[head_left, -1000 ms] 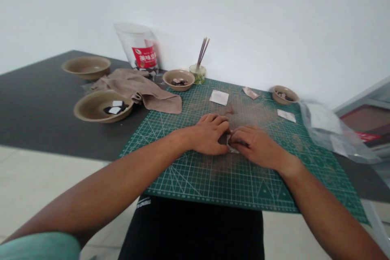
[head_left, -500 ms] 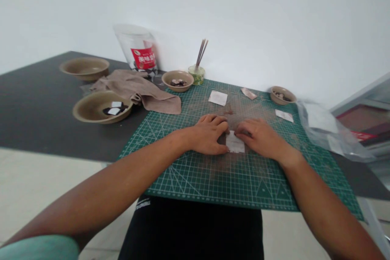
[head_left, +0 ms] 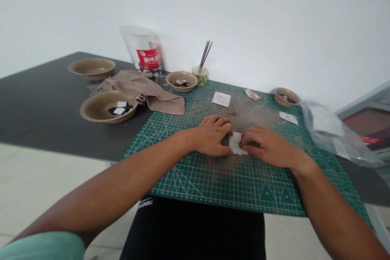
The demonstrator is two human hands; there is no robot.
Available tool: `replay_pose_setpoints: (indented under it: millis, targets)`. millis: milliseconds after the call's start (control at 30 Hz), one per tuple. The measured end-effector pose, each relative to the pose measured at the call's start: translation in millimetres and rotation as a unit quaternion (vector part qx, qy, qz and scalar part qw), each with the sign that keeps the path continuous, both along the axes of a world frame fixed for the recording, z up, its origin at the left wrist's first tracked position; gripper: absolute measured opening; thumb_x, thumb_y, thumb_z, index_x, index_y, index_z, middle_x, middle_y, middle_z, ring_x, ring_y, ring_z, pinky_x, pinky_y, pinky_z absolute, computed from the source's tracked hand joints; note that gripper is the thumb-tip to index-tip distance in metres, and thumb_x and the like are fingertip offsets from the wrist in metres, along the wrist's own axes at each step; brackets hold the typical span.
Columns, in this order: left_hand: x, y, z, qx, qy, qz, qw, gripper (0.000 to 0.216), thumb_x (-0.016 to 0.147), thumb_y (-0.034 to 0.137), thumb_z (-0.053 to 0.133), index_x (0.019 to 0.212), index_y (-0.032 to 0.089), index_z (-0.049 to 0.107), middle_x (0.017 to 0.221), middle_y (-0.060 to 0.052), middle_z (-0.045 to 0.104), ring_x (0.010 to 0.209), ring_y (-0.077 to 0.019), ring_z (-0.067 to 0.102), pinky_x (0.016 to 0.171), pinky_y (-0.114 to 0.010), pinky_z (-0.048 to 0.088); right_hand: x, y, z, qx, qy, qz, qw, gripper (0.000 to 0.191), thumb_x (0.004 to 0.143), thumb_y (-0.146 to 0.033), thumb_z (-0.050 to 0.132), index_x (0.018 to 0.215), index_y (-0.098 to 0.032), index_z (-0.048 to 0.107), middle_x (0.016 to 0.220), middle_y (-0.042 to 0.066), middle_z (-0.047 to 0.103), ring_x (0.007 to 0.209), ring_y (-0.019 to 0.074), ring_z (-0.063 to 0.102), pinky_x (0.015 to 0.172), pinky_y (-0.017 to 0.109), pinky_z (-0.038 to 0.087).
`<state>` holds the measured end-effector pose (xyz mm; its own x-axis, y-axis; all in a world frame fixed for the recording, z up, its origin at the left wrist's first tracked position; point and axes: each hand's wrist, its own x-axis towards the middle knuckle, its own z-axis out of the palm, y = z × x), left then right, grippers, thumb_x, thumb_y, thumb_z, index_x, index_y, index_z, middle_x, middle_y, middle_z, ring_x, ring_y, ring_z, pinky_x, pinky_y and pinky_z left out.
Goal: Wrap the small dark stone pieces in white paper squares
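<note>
A small white square sheet [head_left: 236, 146], smudged and a little ragged along its lower edge, lies flat on the green cutting mat [head_left: 195, 183]. At its left edge, my left hand [head_left: 213, 136] presses down with the thumb and forefinger apart on the sheet's corners. My right hand [head_left: 263, 144] is bent over the sheet's right part, its fingertips pinched together against the surface. Whatever those fingers pinch is hidden beneath them. Brown dust [head_left: 234, 113] is spread over the mat around and beyond both hands.
More white pieces [head_left: 221, 98] lie farther back on the mat. Small bowls [head_left: 182, 82] with bits inside stand at its far corners. To the left are larger bowls [head_left: 105, 115], a brown cloth [head_left: 137, 89] and a clear jar [head_left: 144, 50]. A plastic bag [head_left: 335, 134] lies right.
My right hand has slid from the sheet's upper edge down towards its middle right. My left hand stays at the left edge. The whole view has shifted slightly.
</note>
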<state>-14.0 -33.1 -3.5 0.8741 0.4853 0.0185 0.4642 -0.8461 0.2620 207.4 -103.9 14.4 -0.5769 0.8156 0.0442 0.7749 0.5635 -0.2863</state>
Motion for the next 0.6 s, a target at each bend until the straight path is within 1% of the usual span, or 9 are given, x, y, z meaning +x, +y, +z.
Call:
replay_pose_setpoints:
  millis: [67, 100, 200, 267, 367, 433, 467, 533, 600]
  targets:
    - [0, 0, 0.2, 0.001, 0.0, -0.002, 1.0, 0.054, 0.084, 0.059, 0.056, 0.123, 0.022, 0.051, 0.147, -0.01, 0.041, 0.141, -0.0333, 0.029, 0.116, -0.049, 0.023, -6, -2, -0.9, -0.005, 0.015, 0.024, 1.0, 0.01, 0.095, -0.025, 0.057, 0.091, -0.023, 0.066, 0.094, 0.002, 0.07, 0.092, 0.0192, 0.062, 0.086, 0.037, 0.04]
    - [0, 0, 0.2, 0.003, 0.0, -0.001, 1.0, 0.054, 0.084, 0.059, 0.056, 0.123, 0.022, 0.051, 0.148, -0.01, 0.041, 0.141, -0.0338, 0.029, 0.115, -0.049, 0.023, -8, -2, -2.1, 0.008, 0.016, 0.014, 1.0, 0.01, 0.095, -0.025, 0.057, 0.092, -0.023, 0.066, 0.097, 0.002, 0.07, 0.094, 0.0197, 0.062, 0.087, 0.037, 0.04]
    - [0, 1, 0.3, 0.009, 0.003, 0.002, 1.0, 0.054, 0.084, 0.06, 0.055, 0.122, 0.021, 0.051, 0.149, -0.011, 0.039, 0.14, -0.0353, 0.029, 0.115, -0.051, 0.024, -6, 2, -4.3, 0.05, -0.001, -0.066, 0.997, 0.011, 0.095, -0.025, 0.056, 0.095, -0.021, 0.067, 0.099, 0.004, 0.07, 0.095, 0.0215, 0.061, 0.086, 0.038, 0.039]
    - [0, 1, 0.2, 0.008, 0.006, 0.002, 1.0, 0.055, 0.084, 0.06, 0.055, 0.123, 0.021, 0.052, 0.149, -0.011, 0.039, 0.14, -0.0357, 0.03, 0.115, -0.051, 0.024, 0, 4, -3.1, 0.042, -0.011, -0.08, 0.996, 0.011, 0.095, -0.024, 0.057, 0.093, -0.021, 0.067, 0.094, 0.004, 0.069, 0.091, 0.0212, 0.061, 0.086, 0.038, 0.04]
    - [0, 1, -0.5, 0.006, 0.001, -0.003, 1.0, 0.056, 0.083, 0.059, 0.056, 0.124, 0.021, 0.052, 0.147, -0.011, 0.041, 0.14, -0.035, 0.03, 0.115, -0.05, 0.024, 1, 1, -1.1, 0.0, -0.005, -0.015, 1.0, 0.01, 0.094, -0.024, 0.058, 0.092, -0.022, 0.067, 0.093, 0.002, 0.07, 0.089, 0.0196, 0.062, 0.086, 0.037, 0.039]
    - [0, 1, -1.0, 0.007, -0.002, -0.004, 1.0, 0.056, 0.083, 0.059, 0.057, 0.124, 0.022, 0.051, 0.148, -0.011, 0.041, 0.14, -0.0345, 0.03, 0.114, -0.05, 0.025, -4, -1, -1.8, -0.003, 0.004, 0.011, 1.0, 0.01, 0.095, -0.024, 0.057, 0.092, -0.023, 0.067, 0.096, 0.002, 0.07, 0.092, 0.0193, 0.062, 0.086, 0.036, 0.039]
    - [-1, 1, -1.0, 0.008, -0.001, -0.003, 1.0, 0.055, 0.084, 0.059, 0.056, 0.124, 0.022, 0.051, 0.148, -0.011, 0.04, 0.14, -0.0342, 0.03, 0.114, -0.05, 0.025, -5, -1, -2.5, 0.009, 0.006, 0.003, 1.0, 0.011, 0.095, -0.023, 0.056, 0.093, -0.023, 0.067, 0.098, 0.002, 0.07, 0.094, 0.0197, 0.062, 0.086, 0.037, 0.038]
    - [-1, 1, -0.6, 0.007, 0.003, 0.001, 1.0, 0.054, 0.084, 0.059, 0.056, 0.124, 0.023, 0.051, 0.15, -0.01, 0.039, 0.141, -0.0339, 0.029, 0.115, -0.05, 0.024, -4, 1, -3.1, 0.041, -0.002, -0.043, 0.998, 0.012, 0.095, -0.024, 0.056, 0.094, -0.022, 0.067, 0.099, 0.003, 0.07, 0.095, 0.0211, 0.061, 0.086, 0.038, 0.038]
    - [-1, 1, 0.3, 0.004, 0.007, 0.003, 1.0, 0.054, 0.084, 0.059, 0.057, 0.124, 0.023, 0.051, 0.15, -0.01, 0.038, 0.142, -0.0334, 0.028, 0.115, -0.049, 0.022, 2, 3, -1.6, 0.048, -0.016, -0.075, 0.996, 0.012, 0.095, -0.025, 0.056, 0.094, -0.022, 0.067, 0.095, 0.004, 0.07, 0.093, 0.0218, 0.061, 0.085, 0.039, 0.038]
